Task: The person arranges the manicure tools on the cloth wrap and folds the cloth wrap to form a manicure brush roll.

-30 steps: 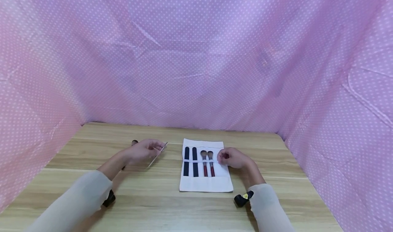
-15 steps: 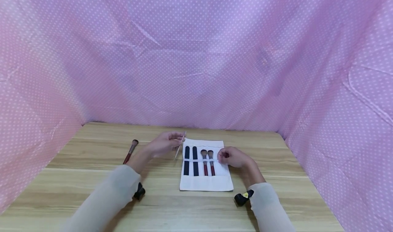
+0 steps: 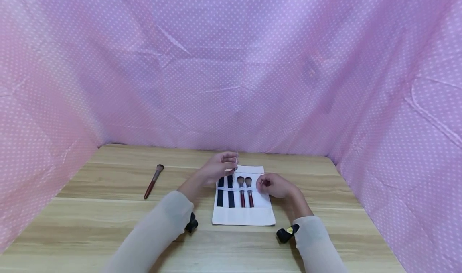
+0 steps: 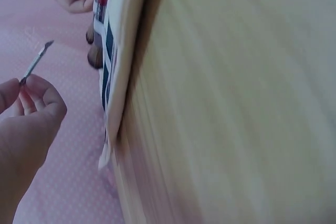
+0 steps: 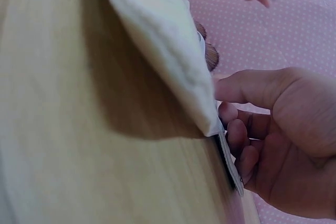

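A slim silver cuticle pusher [image 4: 34,65] is pinched between the thumb and fingertips of my left hand [image 3: 216,168], raised over the top left of a white cloth case [image 3: 243,217]. Its flattened end shows in the left wrist view. My right hand [image 3: 275,185] is at the case's right edge, thumb on the cloth and fingers curled at its border, gripping it. Under the case's elastic band sit two black nail files [image 3: 220,198], their tops partly hidden by my left hand. Right of them are two makeup brushes [image 3: 242,200] with red handles, bristles upward.
Another red-handled makeup brush [image 3: 154,180] lies on the wooden table [image 3: 108,208], left of the case. Pink dotted cloth [image 3: 231,84] hangs behind the table and along both sides.
My left hand has moved right with the cuticle pusher, from beside the case to over its top left. The loose brush has come fully into view. My right hand has stayed put.
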Demonstrator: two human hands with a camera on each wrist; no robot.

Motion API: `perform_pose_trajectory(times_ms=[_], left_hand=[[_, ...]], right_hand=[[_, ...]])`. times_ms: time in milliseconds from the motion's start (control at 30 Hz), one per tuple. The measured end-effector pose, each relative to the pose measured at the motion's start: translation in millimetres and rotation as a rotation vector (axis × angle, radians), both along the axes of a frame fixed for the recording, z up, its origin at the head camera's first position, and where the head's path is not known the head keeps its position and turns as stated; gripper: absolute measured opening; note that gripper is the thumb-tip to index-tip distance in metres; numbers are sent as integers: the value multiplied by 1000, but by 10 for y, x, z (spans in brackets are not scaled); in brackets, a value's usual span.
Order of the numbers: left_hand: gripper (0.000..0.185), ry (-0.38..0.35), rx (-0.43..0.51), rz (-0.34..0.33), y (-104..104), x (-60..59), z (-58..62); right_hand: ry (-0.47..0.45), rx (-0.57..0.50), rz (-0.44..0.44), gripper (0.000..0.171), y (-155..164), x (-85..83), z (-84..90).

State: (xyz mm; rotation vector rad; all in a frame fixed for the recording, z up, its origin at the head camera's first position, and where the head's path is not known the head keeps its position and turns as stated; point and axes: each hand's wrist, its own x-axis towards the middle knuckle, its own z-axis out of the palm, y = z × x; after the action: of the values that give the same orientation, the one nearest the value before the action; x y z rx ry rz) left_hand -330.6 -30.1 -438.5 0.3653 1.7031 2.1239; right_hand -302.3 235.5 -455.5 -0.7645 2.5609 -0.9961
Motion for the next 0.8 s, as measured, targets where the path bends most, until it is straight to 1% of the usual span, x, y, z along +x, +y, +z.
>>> perform_pose_trajectory(times_ms=[100,200,367,467,567,600,700,800], left_hand=[[44,-19,20,48,111,-20,-17],[45,-37,24,78,216,-41,-41],[45,-55,8,132,394,-70,-63],[45,-48,-2,171,500,-69,-65],[43,-41,-14,196,578,-63,-61],[44,-38,-21,202,599,-65,-65],[42,-36,-44,218,659,-82,-70],[42,-34,-62,237,715,-109,-90]], right_hand=[[6,-4,3,15,-5,-4,-4],[11,-14,8,15,-4,-4,-14],[-9,-41,15,16,11,-2,-19],[-34,-70,26,14,-18,75,82],[-46,-88,39,12,-28,87,89],[-46,-91,44,11,-30,86,87],[-49,-93,50,12,3,-7,-26],[-54,-105,63,11,8,-33,-41]])
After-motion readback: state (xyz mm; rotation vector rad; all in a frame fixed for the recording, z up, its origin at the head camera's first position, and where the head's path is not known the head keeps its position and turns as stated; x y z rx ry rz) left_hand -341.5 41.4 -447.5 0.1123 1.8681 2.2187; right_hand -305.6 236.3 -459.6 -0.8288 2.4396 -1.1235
